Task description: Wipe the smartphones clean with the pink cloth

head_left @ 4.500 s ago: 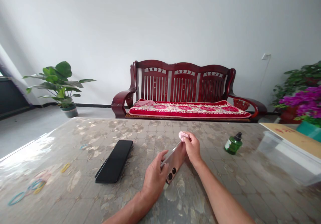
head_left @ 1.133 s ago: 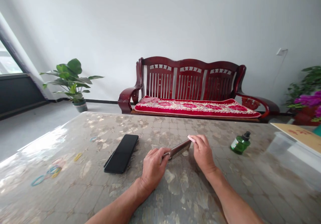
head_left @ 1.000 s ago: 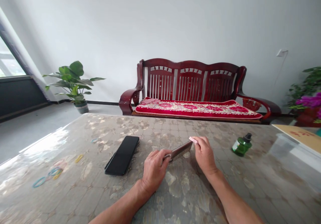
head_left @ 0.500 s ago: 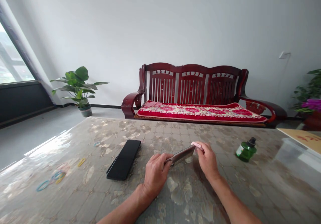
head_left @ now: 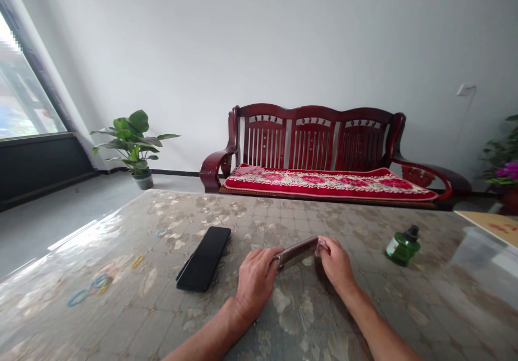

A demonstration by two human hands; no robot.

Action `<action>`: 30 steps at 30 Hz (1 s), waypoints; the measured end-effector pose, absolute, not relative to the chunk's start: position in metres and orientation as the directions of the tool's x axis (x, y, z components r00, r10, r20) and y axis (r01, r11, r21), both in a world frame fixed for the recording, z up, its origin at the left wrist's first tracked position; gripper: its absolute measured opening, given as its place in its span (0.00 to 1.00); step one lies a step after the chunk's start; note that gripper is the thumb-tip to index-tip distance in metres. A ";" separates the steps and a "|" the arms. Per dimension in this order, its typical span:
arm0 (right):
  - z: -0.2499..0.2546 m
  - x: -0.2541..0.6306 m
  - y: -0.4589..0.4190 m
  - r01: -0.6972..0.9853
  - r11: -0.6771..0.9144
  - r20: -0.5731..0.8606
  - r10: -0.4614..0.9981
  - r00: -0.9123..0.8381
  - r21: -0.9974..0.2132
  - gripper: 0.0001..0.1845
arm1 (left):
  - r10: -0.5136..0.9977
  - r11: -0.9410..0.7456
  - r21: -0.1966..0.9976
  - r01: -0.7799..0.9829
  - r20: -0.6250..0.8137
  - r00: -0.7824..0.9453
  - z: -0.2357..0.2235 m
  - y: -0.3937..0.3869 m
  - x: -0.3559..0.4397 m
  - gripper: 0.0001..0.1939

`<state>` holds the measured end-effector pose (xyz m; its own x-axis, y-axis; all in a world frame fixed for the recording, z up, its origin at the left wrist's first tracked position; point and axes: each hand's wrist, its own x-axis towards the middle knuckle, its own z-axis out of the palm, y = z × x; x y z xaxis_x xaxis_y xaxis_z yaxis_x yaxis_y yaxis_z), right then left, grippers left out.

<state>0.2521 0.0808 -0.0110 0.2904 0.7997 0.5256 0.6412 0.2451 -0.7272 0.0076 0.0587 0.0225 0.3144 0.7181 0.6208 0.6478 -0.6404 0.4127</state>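
And here a pale wall (head_left: 283, 37) is seen, with a dark red wooden settee (head_left: 263, 108) set against it, its seat covered by a red floral cover (head_left: 324, 183); a potted plant (head_left: 135, 134) is placed to the left, near the window (head_left: 28, 91). In front, a bench (head_left: 170, 328) is spread with a glossy patterned covering. Now to the middle: the slim phone (head_left: 299, 251) is held slantwise above it, seen almost edge-on, its near left end clamped in the narrow grip of the left hand (head_left: 254, 283), thumb and fingers closed round it. At the other end, a small pink cloth (head_left: 321, 246) is pinched tight by the right hand (head_left: 338, 266) and pressed against the phone's end. How far the cloth is wrapped cannot be told, as it is partly covered by the fingers. Just left of the left hand, a black phone (head_left: 204, 258) is laid flat, screen up; further left, a yellow band (head_left: 137, 261), a pale blue band (head_left: 161, 232) and a tangle of coloured bands (head_left: 101, 284) are scattered. Over on the right, a green bottle (head_left: 403, 249) with a black top is stood upright, between the right hand and a clear plastic box (head_left: 477, 258) topped by a tan board (head_left: 491, 225).
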 end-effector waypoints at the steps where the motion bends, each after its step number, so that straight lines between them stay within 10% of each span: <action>1: -0.011 0.252 0.081 0.640 0.240 0.517 0.806 0.287 -0.730 0.17 | 0.712 -0.646 0.399 0.651 0.622 0.325 0.023 0.059 0.008 0.12; 19: 0.003 0.241 0.076 0.388 0.128 0.281 0.885 0.370 -0.913 0.21 | 0.866 -0.490 0.149 0.859 0.196 0.461 0.059 0.060 0.036 0.03; 30: 0.025 0.233 0.069 0.518 0.330 0.548 0.759 0.352 -0.789 0.15 | 0.847 -0.524 0.143 0.840 0.195 0.495 0.069 0.070 0.047 0.05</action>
